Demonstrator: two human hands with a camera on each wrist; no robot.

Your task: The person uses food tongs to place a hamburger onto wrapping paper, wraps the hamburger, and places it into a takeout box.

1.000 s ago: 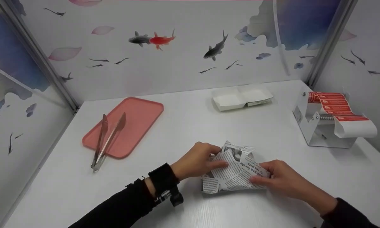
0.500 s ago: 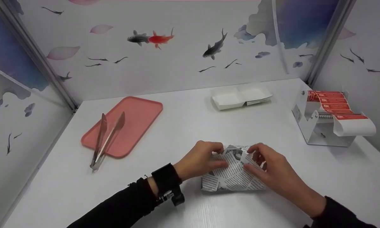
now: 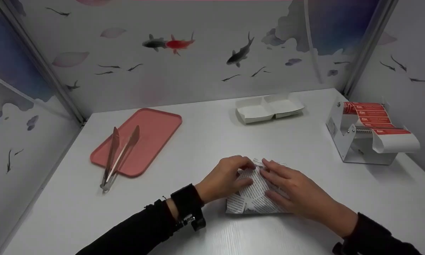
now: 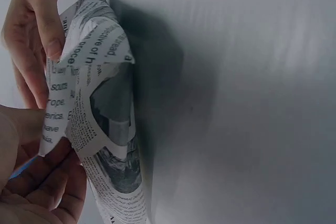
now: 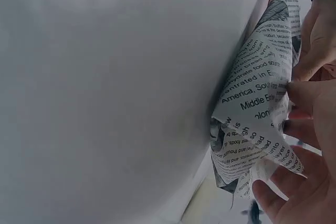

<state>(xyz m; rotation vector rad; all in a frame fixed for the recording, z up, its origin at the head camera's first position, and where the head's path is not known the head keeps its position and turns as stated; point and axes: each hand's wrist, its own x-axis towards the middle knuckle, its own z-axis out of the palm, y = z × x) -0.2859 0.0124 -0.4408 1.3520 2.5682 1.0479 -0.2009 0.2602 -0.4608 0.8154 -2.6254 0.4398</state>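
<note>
A flat parcel wrapped in newsprint-patterned paper (image 3: 256, 191) lies on the white table. My left hand (image 3: 226, 179) holds its left side, thumb on top and fingers bent over the far edge. My right hand (image 3: 294, 187) lies on the parcel's right side, its fingers fairly straight and pressing the folded paper. The left wrist view shows a loose paper flap (image 4: 58, 103) and open folds along the parcel's end, near the bent fingers of the left hand (image 4: 47, 187). In the right wrist view, a pointed paper corner (image 5: 286, 156) sticks out beside the right hand (image 5: 310, 182). The parcel's contents are hidden.
Metal tongs (image 3: 117, 159) lie across a pink tray (image 3: 156, 134) on the left. An open white carton (image 3: 269, 108) stands at the back. To the right is a label dispenser (image 3: 368, 134) with red labels. Printed walls enclose the table.
My right hand has left the parcel's right end and moved left and away from me, folding that side inward, and now lies flat over it. The left hand has barely moved.
</note>
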